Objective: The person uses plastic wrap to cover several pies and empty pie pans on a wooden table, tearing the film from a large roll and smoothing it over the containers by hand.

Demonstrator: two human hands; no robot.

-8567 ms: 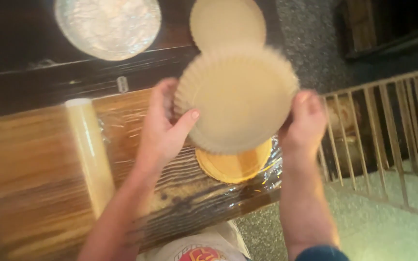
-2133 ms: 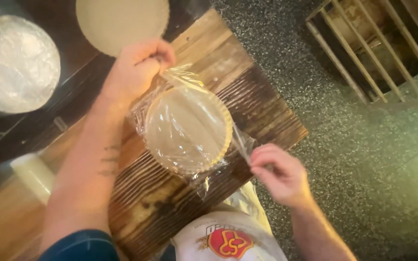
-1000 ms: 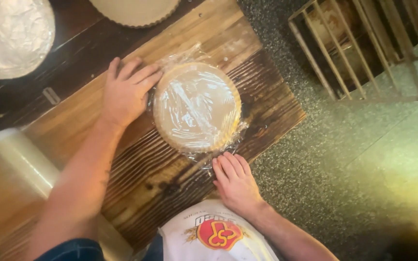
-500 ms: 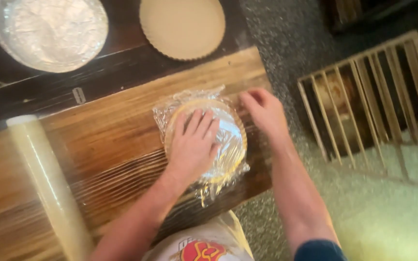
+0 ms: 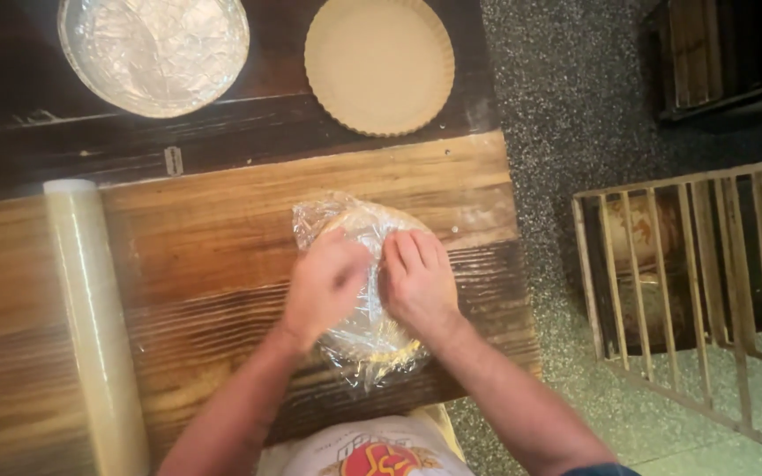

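Note:
A round, yellowish flat item wrapped in clear plastic film [image 5: 359, 231] lies on the wooden table [image 5: 222, 247]. Both of my hands press flat on top of it. My left hand [image 5: 326, 284] covers its left half with fingers together. My right hand [image 5: 416, 278] covers the right half, fingers pointing away from me. Loose film edges stick out at the top left and at the bottom near my body. Most of the wrapped item is hidden under my hands.
A roll of clear cling film [image 5: 94, 326] lies along the table's left side. On the dark surface beyond sit a fluted paper plate [image 5: 379, 63] and a foil-covered round dish [image 5: 153, 48]. A wooden slatted crate [image 5: 698, 291] stands on the speckled floor at right.
Eight seconds ago I held a fluted paper plate up; since then the item was wrapped in film. In the last half second my right hand moved from the rim onto the top beside my left.

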